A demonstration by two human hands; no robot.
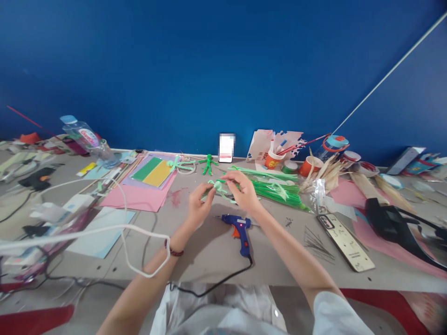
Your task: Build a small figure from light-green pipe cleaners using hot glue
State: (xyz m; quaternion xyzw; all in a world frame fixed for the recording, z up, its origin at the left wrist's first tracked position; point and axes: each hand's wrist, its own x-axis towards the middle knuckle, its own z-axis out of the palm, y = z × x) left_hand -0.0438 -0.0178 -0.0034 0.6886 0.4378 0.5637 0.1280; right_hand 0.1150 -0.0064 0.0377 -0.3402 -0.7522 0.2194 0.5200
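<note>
A pale green coiled pipe cleaner (218, 186) is held above the table between my two hands. My left hand (199, 204) pinches it from the left with thumb and fingers. The fingertips of my right hand (241, 190) are closed at its upper right, where a darker green bit shows. Below them lies a blue hot glue gun (244, 242) with an orange trigger and a small red light. Behind my hands stands a green pipe cleaner figure (208, 164). Pale green looped pipe cleaners (178, 163) lie to its left.
A bundle of green pipe cleaners (279, 194) lies right of my hands. A phone (226, 148) leans on the blue wall. Pink paper (134, 197), a bottle (87, 136), a white cable (125, 227) are left; a patterned phone (349, 246) and thin dark wires (317, 243) right.
</note>
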